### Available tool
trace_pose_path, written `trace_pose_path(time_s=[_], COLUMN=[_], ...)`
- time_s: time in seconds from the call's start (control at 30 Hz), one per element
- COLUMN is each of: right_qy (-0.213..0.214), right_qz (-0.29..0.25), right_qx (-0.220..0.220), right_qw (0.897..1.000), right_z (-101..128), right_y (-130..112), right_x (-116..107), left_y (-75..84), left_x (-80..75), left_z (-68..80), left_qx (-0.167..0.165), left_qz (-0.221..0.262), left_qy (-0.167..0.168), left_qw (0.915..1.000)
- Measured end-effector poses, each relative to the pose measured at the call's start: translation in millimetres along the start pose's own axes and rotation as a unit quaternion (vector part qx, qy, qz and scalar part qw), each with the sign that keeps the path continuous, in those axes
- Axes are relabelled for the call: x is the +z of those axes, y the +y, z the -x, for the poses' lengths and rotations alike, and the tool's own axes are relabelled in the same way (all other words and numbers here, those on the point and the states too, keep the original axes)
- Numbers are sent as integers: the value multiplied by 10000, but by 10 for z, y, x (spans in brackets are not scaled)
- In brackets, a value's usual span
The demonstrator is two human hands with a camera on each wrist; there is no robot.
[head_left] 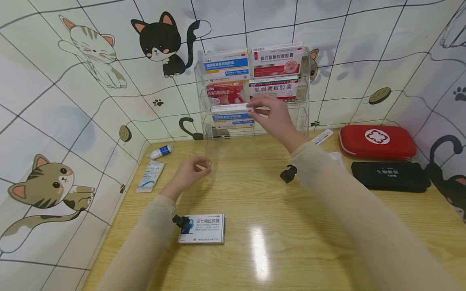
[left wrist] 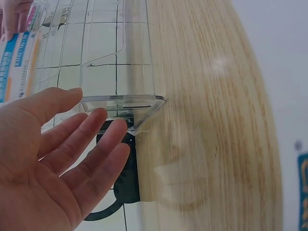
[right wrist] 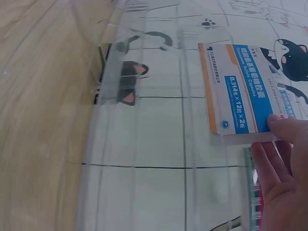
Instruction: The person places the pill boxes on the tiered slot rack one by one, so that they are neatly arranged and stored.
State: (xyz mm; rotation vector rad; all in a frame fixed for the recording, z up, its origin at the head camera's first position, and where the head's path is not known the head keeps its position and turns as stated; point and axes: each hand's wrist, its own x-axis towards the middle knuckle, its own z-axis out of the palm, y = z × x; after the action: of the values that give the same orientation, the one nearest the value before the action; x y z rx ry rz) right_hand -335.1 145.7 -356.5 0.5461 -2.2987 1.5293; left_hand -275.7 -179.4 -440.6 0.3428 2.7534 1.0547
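Note:
My right hand (head_left: 271, 117) pinches the right end of a blue-and-white medicine box (head_left: 232, 116). In the right wrist view, the thumb lies on this box's (right wrist: 240, 91) printed front and the fingers are behind it. The box is at the left of the third level of a clear acrylic rack (head_left: 306, 109), below a red medicine box (head_left: 225, 93). My left hand (head_left: 189, 173) is by the rack's lower left side, fingers loosely bent and apart. In the left wrist view, its thumb and fingertips are right at the clear edge (left wrist: 120, 99), and the palm holds nothing.
Other medicine boxes (head_left: 278, 62) fill the rack's upper levels. A white medicine box (head_left: 209, 230) lies near my left forearm. At left are a small tube (head_left: 160, 152) and a sachet (head_left: 150, 176); at right, a red case (head_left: 378, 142), a black pouch (head_left: 391, 177) and a white strip (head_left: 322, 137).

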Motion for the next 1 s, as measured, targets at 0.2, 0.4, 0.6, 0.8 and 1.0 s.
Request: trace_pose_path(time_s=[0.2,0.4,0.6,0.8,1.0], right_qy=[-182,-108,-30,-5,-1133], right_qz=[9,109,537,635,2], right_qx=[77,-137,-297,-426,75], right_qw=[9998,9998,9981,9971,9935], right_z=[33,50,188,604,1113], right_y=[123,166,84,-160,-284], right_x=[42,71,54,115,445], left_y=[13,18,-5,-18,-2], left_x=[6,5,29,52,-4], left_z=[2,-1,-7,-10,-14], left_qx=[-7,-32,11,74,24], left_qz=[-45,5,11,70,11], left_qy=[4,1,-11,-10,-13], left_qw=[10000,10000,10000,9999,10000])
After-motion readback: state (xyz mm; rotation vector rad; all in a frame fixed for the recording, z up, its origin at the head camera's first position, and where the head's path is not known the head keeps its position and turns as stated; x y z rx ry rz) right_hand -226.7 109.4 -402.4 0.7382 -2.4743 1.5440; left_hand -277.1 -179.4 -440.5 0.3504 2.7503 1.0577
